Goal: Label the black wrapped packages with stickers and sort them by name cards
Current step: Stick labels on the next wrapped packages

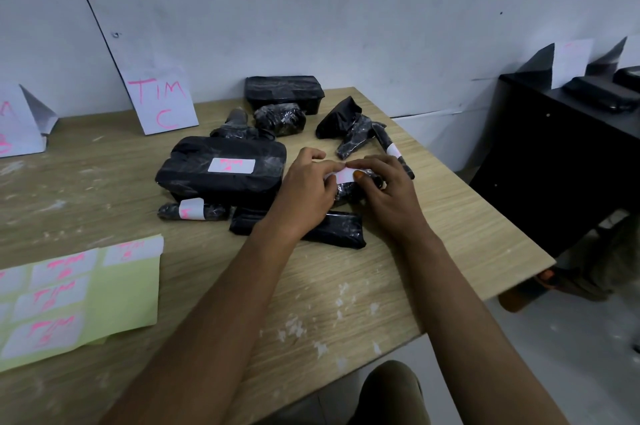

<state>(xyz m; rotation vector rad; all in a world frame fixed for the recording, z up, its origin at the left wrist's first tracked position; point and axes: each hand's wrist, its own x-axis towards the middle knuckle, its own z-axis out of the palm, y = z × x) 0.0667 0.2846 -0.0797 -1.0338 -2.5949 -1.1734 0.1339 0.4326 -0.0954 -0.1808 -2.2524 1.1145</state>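
Observation:
Several black wrapped packages lie in the middle of the wooden table [346, 303]. Both hands meet over a small round package [348, 191]. My left hand [306, 189] and my right hand [388, 189] pinch a white sticker [341, 176] with pink writing against its top. A large flat package [221, 170] to the left carries a sticker. So do a thin roll [192, 210] in front of it and a stick-shaped package [393, 151] at the right. A yellow sticker sheet [114, 293] with pink-lettered labels lies at the front left. A "TIM C" name card [161, 99] leans on the wall.
A second name card [17, 123] stands at the far left. A long package [332, 229] lies under my left wrist, and more unlabelled ones [284, 92] sit near the wall. A black cabinet [554, 161] at the right holds another card [571, 61] and packages.

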